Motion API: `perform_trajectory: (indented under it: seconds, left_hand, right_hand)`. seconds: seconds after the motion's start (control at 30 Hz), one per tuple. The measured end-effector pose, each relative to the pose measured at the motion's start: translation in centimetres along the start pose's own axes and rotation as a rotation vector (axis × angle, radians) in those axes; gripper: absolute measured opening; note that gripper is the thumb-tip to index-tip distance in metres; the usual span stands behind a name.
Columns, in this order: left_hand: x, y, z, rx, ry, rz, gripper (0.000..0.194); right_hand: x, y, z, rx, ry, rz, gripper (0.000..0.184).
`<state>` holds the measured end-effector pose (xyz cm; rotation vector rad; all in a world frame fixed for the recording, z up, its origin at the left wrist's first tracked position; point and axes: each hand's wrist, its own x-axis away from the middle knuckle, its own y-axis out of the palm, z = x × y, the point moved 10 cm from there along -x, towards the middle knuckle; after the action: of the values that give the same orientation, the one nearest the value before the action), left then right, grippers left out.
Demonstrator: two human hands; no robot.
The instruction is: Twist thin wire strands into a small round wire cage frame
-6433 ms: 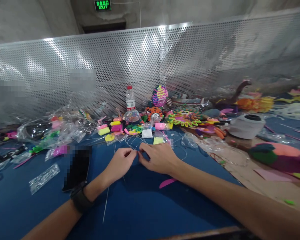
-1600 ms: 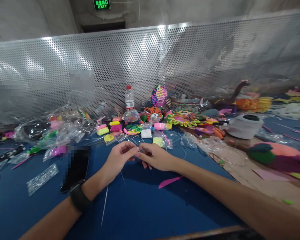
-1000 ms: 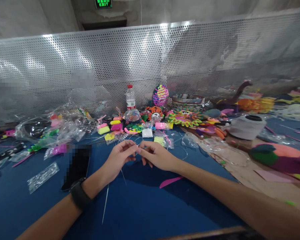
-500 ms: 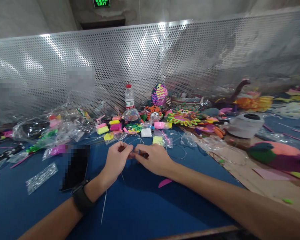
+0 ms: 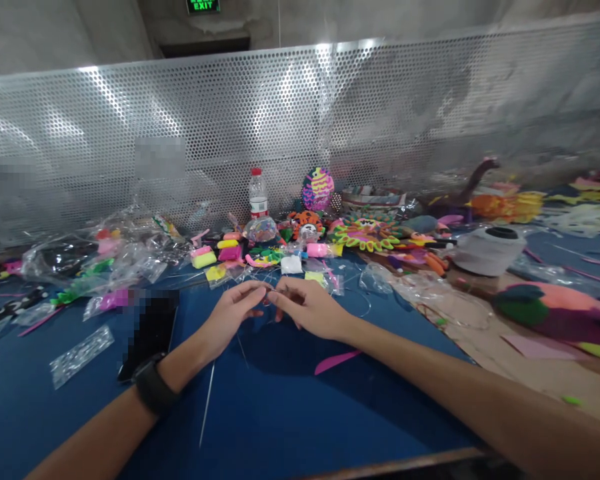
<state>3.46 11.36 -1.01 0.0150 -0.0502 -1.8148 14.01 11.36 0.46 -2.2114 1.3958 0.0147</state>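
Observation:
My left hand [image 5: 233, 311] and my right hand [image 5: 307, 308] meet fingertip to fingertip just above the blue table [image 5: 280, 413]. Both pinch something small between thumb and forefinger; it looks like thin wire with a small dark piece, too small to name. A thin straight wire [image 5: 206, 403] lies on the cloth below my left hand. A black watch [image 5: 153, 387] sits on my left wrist. A pink leaf-shaped foam piece [image 5: 336, 361] lies under my right forearm.
A dark phone [image 5: 153, 327] lies left of my hands. Plastic bags [image 5: 130, 263], coloured clay blocks [image 5: 220, 252], a water bottle [image 5: 258, 195] and colourful craft figures [image 5: 367, 233] line the perforated metal screen [image 5: 300, 127]. A white roll [image 5: 490, 250] stands at the right.
My hands lifted slightly off the cloth and shifted a little away from me, fingertips still pinched together. Nothing else on the table moved.

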Motion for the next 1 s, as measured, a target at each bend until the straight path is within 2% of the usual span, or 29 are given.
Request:
perform_trajectory:
  seconds: [0.2,0.33,0.43,0.53,0.63,0.77,0.9,1.0]
  left_hand:
    - [0.2,1.0,-0.7,0.167,-0.079,-0.02,0.036]
    - [0.3,1.3,-0.9,0.231,-0.092,-0.004,0.037]
    - [0.4,1.1,-0.8,0.214,-0.067,0.016,0.045]
    - [0.4,1.5,-1.0,0.128,-0.057,-0.04,0.044]
    - [0.2,1.6,-1.3,0.046,-0.035,-0.083,0.034]
    - [0.0,1.3,-1.1,-0.004,0.023,-0.077,0.031]
    - [0.1,0.8,-0.5,-0.063,0.033,0.017,0.032]
    - [0.5,0.1,0.2,-0.121,0.034,0.132,0.027]
  right_hand:
    - [-0.1,1.2,0.7,-0.217,0.005,-0.125,0.03]
    - [0.1,2.0,0.5,-0.304,-0.006,-0.196,0.033]
    - [0.2,2.2,0.2,-0.331,-0.005,-0.222,0.036]
    - [0.3,2.3,0.1,-0.326,0.0,-0.24,0.037]
    - [0.2,2.1,0.3,-0.332,0.002,-0.233,0.038]
    - [-0.1,1.6,0.6,-0.354,-0.01,-0.185,0.037]
    - [-0.2,0.9,0.6,-0.276,-0.012,-0.127,0.036]
    - [-0.1,-0.2,0.2,-0.05,-0.057,-0.036,0.032]
